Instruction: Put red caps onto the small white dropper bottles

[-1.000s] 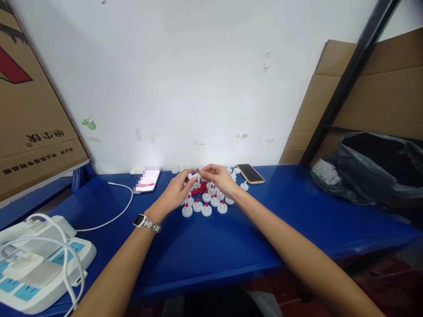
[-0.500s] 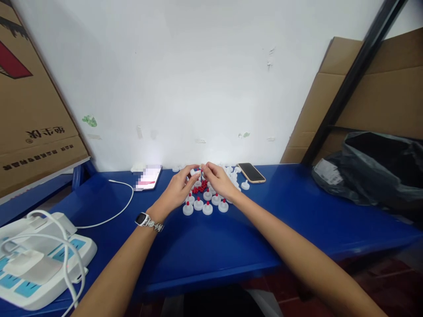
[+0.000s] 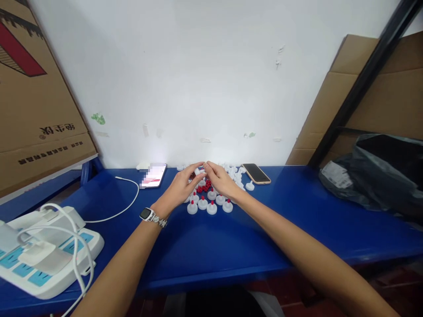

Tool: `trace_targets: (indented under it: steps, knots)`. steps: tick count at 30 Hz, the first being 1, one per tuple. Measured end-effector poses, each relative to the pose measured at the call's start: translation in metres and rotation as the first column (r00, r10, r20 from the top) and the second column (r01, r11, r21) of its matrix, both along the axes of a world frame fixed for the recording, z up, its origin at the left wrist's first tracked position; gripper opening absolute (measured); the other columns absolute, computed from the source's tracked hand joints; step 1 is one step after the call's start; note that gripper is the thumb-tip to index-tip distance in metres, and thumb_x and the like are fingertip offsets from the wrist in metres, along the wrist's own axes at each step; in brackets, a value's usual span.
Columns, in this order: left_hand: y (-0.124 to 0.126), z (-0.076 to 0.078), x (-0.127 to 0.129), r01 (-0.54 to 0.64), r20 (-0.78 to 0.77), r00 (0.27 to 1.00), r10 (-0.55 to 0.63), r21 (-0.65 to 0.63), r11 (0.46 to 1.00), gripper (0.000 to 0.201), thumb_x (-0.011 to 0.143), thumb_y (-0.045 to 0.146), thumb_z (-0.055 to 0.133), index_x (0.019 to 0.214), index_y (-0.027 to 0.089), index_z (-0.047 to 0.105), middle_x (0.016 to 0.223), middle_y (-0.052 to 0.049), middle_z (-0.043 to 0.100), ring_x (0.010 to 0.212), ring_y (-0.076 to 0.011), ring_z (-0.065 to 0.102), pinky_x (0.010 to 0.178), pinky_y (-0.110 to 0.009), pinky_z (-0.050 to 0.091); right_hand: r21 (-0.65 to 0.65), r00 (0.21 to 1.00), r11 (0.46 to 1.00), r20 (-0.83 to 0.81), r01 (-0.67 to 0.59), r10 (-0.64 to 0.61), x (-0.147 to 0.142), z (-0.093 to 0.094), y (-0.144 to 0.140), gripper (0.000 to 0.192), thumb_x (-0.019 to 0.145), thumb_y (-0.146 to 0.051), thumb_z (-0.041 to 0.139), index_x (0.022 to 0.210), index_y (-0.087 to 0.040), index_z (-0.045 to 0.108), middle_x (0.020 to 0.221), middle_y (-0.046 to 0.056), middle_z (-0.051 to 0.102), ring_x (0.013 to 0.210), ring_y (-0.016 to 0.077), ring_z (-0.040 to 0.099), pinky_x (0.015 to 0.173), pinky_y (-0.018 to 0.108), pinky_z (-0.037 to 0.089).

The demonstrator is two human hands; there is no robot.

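One white piece [image 3: 199, 171] up over the blue tabletop [image 3: 218, 246], left hand [image 3: 181, 185] pinched nearly closed on it, right hand [image 3: 220, 180] bunched in close beside, can't tell what it grips, red-tipped white caps [image 3: 212, 209] standing nearer, red bits [image 3: 204, 187] behind

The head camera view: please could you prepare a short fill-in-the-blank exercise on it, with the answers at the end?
1. The small piece held by the left hand is coloured ____.
2. The round parts nearest the person have tips coloured ____.
3. The phone with the dark screen lies to the ____ of both hands.
4. The table beneath all of these is coloured ____.

Missing words: white; red; right; blue.
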State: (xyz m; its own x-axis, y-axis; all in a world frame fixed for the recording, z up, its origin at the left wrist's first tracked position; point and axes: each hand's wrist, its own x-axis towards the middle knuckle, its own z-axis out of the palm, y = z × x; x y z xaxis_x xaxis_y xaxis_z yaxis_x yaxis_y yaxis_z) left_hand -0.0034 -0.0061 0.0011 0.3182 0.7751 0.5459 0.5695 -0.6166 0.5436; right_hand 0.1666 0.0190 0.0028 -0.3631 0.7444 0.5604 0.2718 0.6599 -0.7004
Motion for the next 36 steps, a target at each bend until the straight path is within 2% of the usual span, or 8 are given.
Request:
trace_targets:
  steps: [4,9,14,19,23,27,31,36]
  knots:
    - [0.011,-0.003,-0.021,-0.111,-0.003,0.994,0.111,-0.063,0.992,0.056,0.097,0.052,0.043,0.142,0.019,0.047,0.115,-0.009,0.068,0.095,-0.0216,0.065,0.085,-0.035,0.051,0.061,0.993,0.996,0.095,0.059,-0.064,-0.001,0.006,0.02,0.036,0.095,-0.046,0.047,0.071,-0.02,0.055,0.063,-0.002,0.053,0.061,0.0126,0.046,0.061,0.027,0.035]
    - [0.028,-0.016,-0.044,-0.239,-0.012,0.971,0.24,0.014,0.971,0.04,0.1,0.03,0.032,0.13,0.013,0.054,0.12,-0.013,0.067,0.114,-0.0239,0.059,0.103,-0.042,0.044,0.118,0.948,0.983,0.27,0.14,-0.168,-0.018,0.009,0.062,0.022,0.088,-0.032,0.056,0.09,-0.017,0.072,0.078,0.004,0.069,0.07,0.0153,0.058,0.068,0.027,0.04]
    - [0.042,-0.036,-0.049,-0.262,-0.122,0.956,0.265,0.044,0.964,0.04,0.095,0.017,0.034,0.128,0.011,0.056,0.127,-0.017,0.063,0.122,-0.0262,0.056,0.107,-0.046,0.041,0.127,0.803,0.979,0.56,0.159,-0.203,-0.042,0.006,0.086,0.022,0.086,-0.029,0.058,0.092,-0.019,0.076,0.086,0.006,0.074,0.078,0.0178,0.062,0.074,0.028,0.042]
    - [0.044,-0.045,-0.047,-0.261,-0.177,0.953,0.247,-0.06,0.963,0.047,0.091,0.014,0.037,0.135,0.01,0.051,0.132,-0.018,0.061,0.127,-0.0281,0.054,0.108,-0.045,0.042,0.171,0.646,0.98,0.738,0.101,-0.195,-0.059,-0.001,0.093,0.02,0.083,-0.029,0.059,0.092,-0.021,0.076,0.09,0.007,0.075,0.091,0.0238,0.065,0.092,0.039,0.038]
    - [0.042,-0.045,-0.045,-0.202,-0.138,0.974,0.181,-0.163,0.966,0.053,0.085,0.011,0.041,0.137,0.016,0.049,0.127,-0.015,0.066,0.12,-0.0282,0.06,0.101,-0.044,0.047,0.139,0.601,0.987,0.783,0.077,-0.158,-0.062,-0.001,0.098,0.019,0.081,-0.03,0.06,0.089,-0.022,0.076,0.088,0.007,0.075,0.095,0.027,0.065,0.098,0.046,0.033]
    - [0.04,-0.046,-0.045,-0.183,-0.102,0.981,0.163,-0.234,0.955,0.058,0.083,0.009,0.04,0.14,0.017,0.044,0.126,-0.014,0.067,0.114,-0.0263,0.064,0.098,-0.042,0.049,0.09,0.642,0.983,0.746,0.162,-0.174,-0.063,0.003,0.106,0.026,0.085,-0.027,0.053,0.097,-0.023,0.075,0.095,0.007,0.075,0.099,0.0272,0.064,0.099,0.045,0.034]
    - [0.04,-0.046,-0.045,-0.196,-0.104,0.979,0.176,-0.248,0.949,0.056,0.082,0.009,0.04,0.138,0.015,0.045,0.126,-0.015,0.067,0.117,-0.0259,0.063,0.101,-0.043,0.048,0.15,0.64,0.955,0.715,0.256,-0.283,-0.069,0.001,0.124,0.03,0.087,-0.025,0.05,0.107,-0.019,0.072,0.108,0.011,0.073,0.106,0.0282,0.063,0.099,0.044,0.038]
    - [0.041,-0.045,-0.047,-0.207,-0.076,0.978,0.194,-0.23,0.951,0.051,0.084,0.01,0.039,0.133,0.014,0.048,0.121,-0.014,0.069,0.113,-0.0256,0.064,0.098,-0.043,0.049,0.139,0.63,0.951,0.72,0.277,-0.289,-0.085,-0.01,0.147,0.028,0.081,-0.023,0.061,0.105,-0.015,0.073,0.112,0.017,0.071,0.103,0.0287,0.065,0.088,0.037,0.047]
